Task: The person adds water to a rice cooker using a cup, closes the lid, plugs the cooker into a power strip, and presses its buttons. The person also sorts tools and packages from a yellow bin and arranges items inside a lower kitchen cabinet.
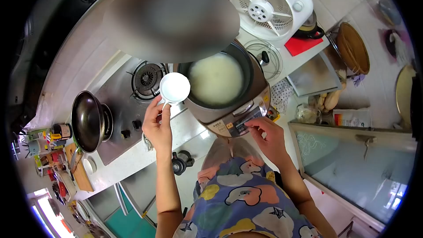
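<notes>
A small white cup (175, 87) is held by its handle in my left hand (157, 122), whose fingers are closed. Its opening faces up, beside the left rim of the rice cooker. Whether it holds any liquid, I cannot tell. The rice cooker (207, 115) has its lid raised, and cloudy whitish liquid (217, 79) fills much of the dark inner pot (246, 89). My right hand (267, 135) is at the control panel (246, 122) on the cooker's front. The index fingertip meets the panel; thumb and index are apart, with nothing between them.
A gas burner (148, 78) and a dark wok (88, 121) lie to the left. Behind the cooker on the right are a white box fan (260, 9) and a glass lid (273, 61). A frosted glass door (352, 167) stands at right. A large grey blur hides the upper middle.
</notes>
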`<state>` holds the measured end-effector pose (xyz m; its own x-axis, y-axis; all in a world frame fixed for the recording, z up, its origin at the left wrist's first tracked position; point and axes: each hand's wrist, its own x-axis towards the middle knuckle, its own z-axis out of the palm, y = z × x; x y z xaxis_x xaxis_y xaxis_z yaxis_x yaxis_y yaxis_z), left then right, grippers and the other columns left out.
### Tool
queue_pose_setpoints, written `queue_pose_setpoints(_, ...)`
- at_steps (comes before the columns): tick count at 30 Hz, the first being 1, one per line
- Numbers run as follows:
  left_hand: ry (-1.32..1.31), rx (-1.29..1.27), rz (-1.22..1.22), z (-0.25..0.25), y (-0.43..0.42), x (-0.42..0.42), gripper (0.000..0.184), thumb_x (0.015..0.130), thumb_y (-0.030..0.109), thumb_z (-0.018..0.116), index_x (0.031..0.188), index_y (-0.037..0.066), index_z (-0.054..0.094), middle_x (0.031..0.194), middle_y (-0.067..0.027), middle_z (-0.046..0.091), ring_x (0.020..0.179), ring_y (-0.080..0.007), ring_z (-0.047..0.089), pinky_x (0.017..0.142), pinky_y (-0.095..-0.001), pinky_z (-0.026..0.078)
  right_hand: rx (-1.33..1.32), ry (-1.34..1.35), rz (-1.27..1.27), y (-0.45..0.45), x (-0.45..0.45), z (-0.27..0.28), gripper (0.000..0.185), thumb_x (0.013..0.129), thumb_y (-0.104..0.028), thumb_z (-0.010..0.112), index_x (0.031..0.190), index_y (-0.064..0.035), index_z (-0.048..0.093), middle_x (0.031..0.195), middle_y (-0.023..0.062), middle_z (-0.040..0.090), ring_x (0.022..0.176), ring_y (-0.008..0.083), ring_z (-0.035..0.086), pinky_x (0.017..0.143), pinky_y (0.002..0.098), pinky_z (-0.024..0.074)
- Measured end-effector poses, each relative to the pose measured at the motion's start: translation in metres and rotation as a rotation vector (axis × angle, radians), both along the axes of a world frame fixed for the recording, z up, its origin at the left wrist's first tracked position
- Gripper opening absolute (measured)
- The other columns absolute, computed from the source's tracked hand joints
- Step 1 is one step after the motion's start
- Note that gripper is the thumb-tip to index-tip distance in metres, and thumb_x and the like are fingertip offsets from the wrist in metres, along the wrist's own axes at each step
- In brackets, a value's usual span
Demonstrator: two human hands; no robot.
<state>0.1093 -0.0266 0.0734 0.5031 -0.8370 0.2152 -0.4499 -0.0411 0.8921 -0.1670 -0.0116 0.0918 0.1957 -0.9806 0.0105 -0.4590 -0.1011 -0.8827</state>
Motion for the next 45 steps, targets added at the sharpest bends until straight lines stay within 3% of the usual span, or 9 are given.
queue_pose_setpoints(7,-0.190,0.027,0.044,0.004,-0.030,-0.011,0.017,0.082,0.014,0.065,0.085,-0.003,0.066,0.105,-0.0135,0.064,0.072,-0.0150,0.061,0.063,-0.0249,0.048,-0.017,-0.010,0.071,-0.050,-0.006,-0.004,0.012,0.082,-0.001,0.060,0.093,-0.0044,0.063,0.085,0.0062,0.062,0.064,0.0163,0.060,0.055,0.0256,0.0479)
queue_pose_setpoints(10,-0.205,0.051,0.100,-0.001,-0.038,-0.015,0.015,0.084,0.010,0.064,0.085,-0.004,0.064,0.105,-0.0111,0.065,0.073,-0.0093,0.058,0.063,-0.0213,0.046,-0.008,-0.039,0.132,-0.069,-0.008,-0.002,0.011,0.082,-0.001,0.060,0.093,-0.0038,0.063,0.086,0.0066,0.062,0.065,0.0165,0.060,0.056,0.0256,0.0485)
queue_pose_setpoints(17,-0.221,0.079,0.268,0.007,-0.030,-0.045,0.016,0.084,0.011,0.064,0.086,-0.004,0.064,0.105,-0.0104,0.065,0.071,-0.0095,0.059,0.062,-0.0212,0.047,0.011,-0.051,0.286,-0.114,-0.029,0.000,0.012,0.082,0.000,0.059,0.093,-0.0028,0.063,0.086,0.0071,0.062,0.067,0.0166,0.061,0.057,0.0251,0.0488)
queue_pose_setpoints(18,-0.226,0.115,0.289,0.012,-0.029,-0.053,0.015,0.083,0.010,0.064,0.086,-0.005,0.064,0.106,-0.0147,0.064,0.075,-0.0180,0.063,0.064,-0.0272,0.049,0.017,-0.041,0.307,-0.120,-0.032,-0.001,0.012,0.082,0.000,0.059,0.093,-0.0028,0.064,0.085,0.0070,0.062,0.067,0.0161,0.061,0.057,0.0248,0.0486)
queue_pose_setpoints(22,-0.303,0.129,0.310,0.018,-0.021,-0.077,0.013,0.081,0.008,0.065,0.083,-0.004,0.065,0.105,-0.0161,0.064,0.080,-0.0228,0.064,0.068,-0.0300,0.049,0.028,-0.036,0.368,-0.135,-0.039,-0.001,0.013,0.081,0.000,0.060,0.093,-0.0030,0.064,0.085,0.0067,0.062,0.065,0.0156,0.060,0.057,0.0245,0.0484)
queue_pose_setpoints(31,-0.429,0.100,0.370,0.011,-0.019,-0.097,0.011,0.081,0.008,0.065,0.083,-0.003,0.064,0.106,-0.0145,0.064,0.074,-0.0221,0.064,0.066,-0.0299,0.050,0.032,-0.030,0.475,-0.150,-0.040,-0.004,0.012,0.081,-0.001,0.060,0.093,-0.0032,0.063,0.085,0.0070,0.062,0.065,0.0155,0.061,0.057,0.0240,0.0483)
queue_pose_setpoints(35,-0.085,0.083,0.470,0.007,-0.015,-0.093,0.011,0.082,0.007,0.064,0.084,-0.003,0.064,0.108,-0.0124,0.063,0.072,-0.0143,0.062,0.065,-0.0264,0.050,0.040,-0.025,0.485,-0.154,-0.040,-0.003,0.012,0.082,-0.001,0.060,0.093,-0.0032,0.064,0.086,0.0064,0.063,0.065,0.0141,0.060,0.057,0.0236,0.0482)
queue_pose_setpoints(39,0.514,-0.063,0.545,-0.012,0.000,-0.079,0.017,0.086,0.010,0.061,0.088,-0.006,0.065,0.111,-0.0126,0.062,0.069,-0.0112,0.058,0.064,-0.0249,0.050,0.051,-0.034,0.483,-0.156,-0.035,-0.001,0.013,0.083,-0.001,0.059,0.094,-0.0033,0.064,0.086,0.0057,0.063,0.067,0.0117,0.060,0.058,0.0227,0.0479)
queue_pose_setpoints(45,0.633,-0.151,0.717,-0.032,0.034,-0.072,0.018,0.088,0.012,0.059,0.089,-0.004,0.065,0.112,-0.0141,0.061,0.069,-0.0104,0.058,0.065,-0.0240,0.050,0.071,0.040,0.512,-0.151,-0.020,-0.004,0.012,0.082,-0.001,0.059,0.092,-0.0032,0.065,0.085,0.0053,0.063,0.066,0.0105,0.058,0.058,0.0213,0.0447)
